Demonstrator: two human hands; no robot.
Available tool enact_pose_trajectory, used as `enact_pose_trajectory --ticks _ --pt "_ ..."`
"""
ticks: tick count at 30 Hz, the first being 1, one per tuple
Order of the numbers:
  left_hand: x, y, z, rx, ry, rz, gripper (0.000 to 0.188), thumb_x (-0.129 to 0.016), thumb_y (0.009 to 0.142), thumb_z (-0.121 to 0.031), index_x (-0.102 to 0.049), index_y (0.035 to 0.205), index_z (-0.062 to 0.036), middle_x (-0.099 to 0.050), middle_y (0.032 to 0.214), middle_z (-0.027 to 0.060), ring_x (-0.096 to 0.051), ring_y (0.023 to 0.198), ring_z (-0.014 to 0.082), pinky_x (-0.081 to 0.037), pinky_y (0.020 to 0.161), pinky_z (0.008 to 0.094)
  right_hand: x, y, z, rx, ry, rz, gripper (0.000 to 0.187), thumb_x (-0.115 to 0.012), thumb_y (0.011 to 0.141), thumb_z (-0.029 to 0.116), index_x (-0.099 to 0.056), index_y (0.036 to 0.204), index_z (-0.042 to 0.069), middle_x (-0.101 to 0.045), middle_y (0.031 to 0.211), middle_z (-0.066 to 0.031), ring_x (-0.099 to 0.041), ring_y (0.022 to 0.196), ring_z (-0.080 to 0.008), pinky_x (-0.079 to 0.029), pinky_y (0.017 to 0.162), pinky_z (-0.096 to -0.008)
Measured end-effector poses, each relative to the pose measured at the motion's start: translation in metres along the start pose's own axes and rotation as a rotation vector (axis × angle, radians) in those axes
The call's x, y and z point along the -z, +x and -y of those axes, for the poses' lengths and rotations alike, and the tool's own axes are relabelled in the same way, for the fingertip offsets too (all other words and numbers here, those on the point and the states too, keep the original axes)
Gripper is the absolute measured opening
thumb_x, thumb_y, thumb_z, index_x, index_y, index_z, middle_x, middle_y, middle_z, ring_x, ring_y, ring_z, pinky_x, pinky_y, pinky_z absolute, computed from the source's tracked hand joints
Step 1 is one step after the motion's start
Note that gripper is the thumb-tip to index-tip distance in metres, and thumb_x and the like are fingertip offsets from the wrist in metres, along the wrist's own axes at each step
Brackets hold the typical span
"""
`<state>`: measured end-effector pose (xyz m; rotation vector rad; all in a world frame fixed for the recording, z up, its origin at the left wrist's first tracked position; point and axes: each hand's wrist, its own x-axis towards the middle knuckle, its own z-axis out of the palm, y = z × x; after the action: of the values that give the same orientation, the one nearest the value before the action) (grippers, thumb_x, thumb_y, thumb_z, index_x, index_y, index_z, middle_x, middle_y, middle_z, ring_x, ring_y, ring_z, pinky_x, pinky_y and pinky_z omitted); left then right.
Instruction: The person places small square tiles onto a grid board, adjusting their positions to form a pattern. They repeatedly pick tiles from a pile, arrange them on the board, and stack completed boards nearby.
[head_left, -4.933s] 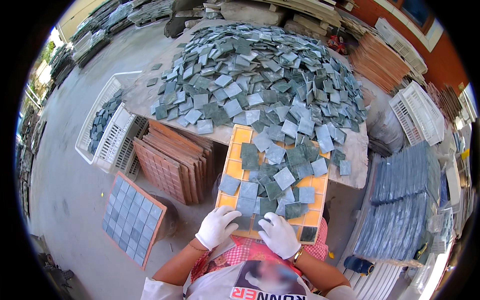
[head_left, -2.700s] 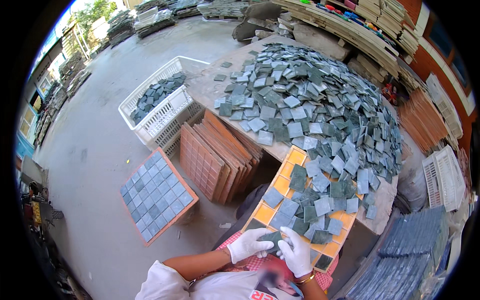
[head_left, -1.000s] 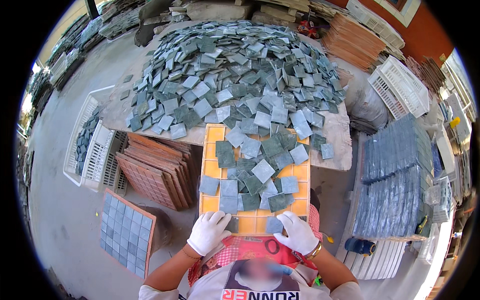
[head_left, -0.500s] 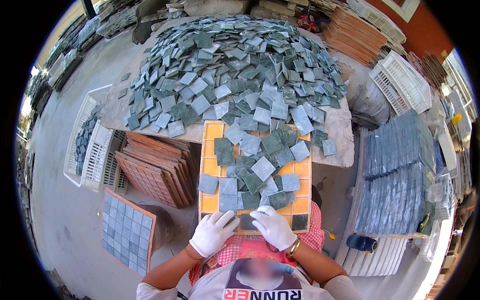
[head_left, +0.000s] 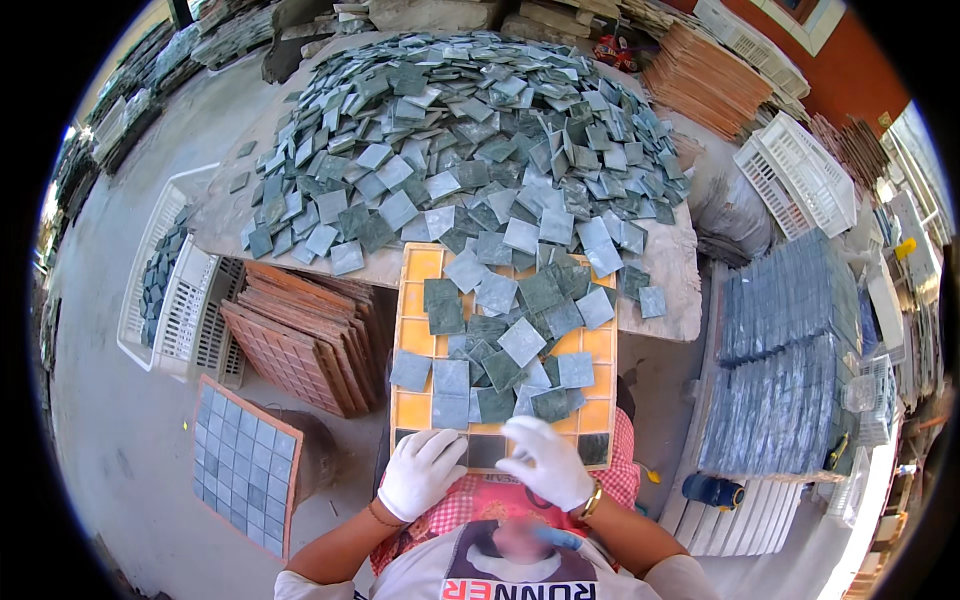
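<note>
While resting on the near edge of the yellow grid tray (head_left: 415,345), left hand (head_left: 421,473) gloved in white, fingers loosely curled, grasping nothing visible. Right hand (head_left: 545,462) spread flat, touching grey-green tiles (head_left: 505,350) lying loose and partly seated in the tray's cells. Beyond, heaped tiles (head_left: 460,130) covering a stone table (head_left: 680,300). Leftward, white crate (head_left: 165,300) holding more tiles; framed filled tile panel (head_left: 243,463) on the floor.

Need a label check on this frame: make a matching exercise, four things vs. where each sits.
Things:
1. orange grid tray
2. white crate
3. filled framed tile board
4. left hand

Places:
A. on the floor, lower left
B. on the tray's near edge
C. left of the table, holding tiles
D. in front of the person, loose tiles on it

Pairs: 1-D, 2-C, 3-A, 4-B
</note>
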<state>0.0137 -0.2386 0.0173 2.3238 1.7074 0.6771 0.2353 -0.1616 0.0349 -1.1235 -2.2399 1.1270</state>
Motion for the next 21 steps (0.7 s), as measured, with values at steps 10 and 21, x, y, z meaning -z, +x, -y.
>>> enact_pose_trajectory --ticks 10,21 --pt "-0.009 0.021 0.019 -0.225 -0.191 0.105 0.036 -0.073 0.074 -0.019 -0.065 0.108 -0.0091 -0.06 0.11 0.0062 -0.057 0.096 0.0261 -0.045 0.085 0.037 0.051 0.025 -0.046 0.179 -0.414 -0.003 0.062 -0.076 0.076 0.023 -0.052 0.131 0.01 -0.053 0.126 -0.0145 -0.057 0.11 -0.0342 -0.049 0.092 -0.0409" --pt "0.003 0.039 0.022 0.154 0.071 0.015 0.058 -0.078 0.07 -0.021 -0.054 0.122 -0.0068 -0.054 0.111 0.0088 -0.056 0.102 0.0298 -0.047 0.087 0.0397 0.016 -0.024 -0.022 0.114 -0.286 0.12 0.054 -0.074 0.08 0.02 -0.051 0.126 0.003 -0.051 0.123 -0.0189 -0.056 0.11 -0.0364 -0.048 0.093 -0.0411"
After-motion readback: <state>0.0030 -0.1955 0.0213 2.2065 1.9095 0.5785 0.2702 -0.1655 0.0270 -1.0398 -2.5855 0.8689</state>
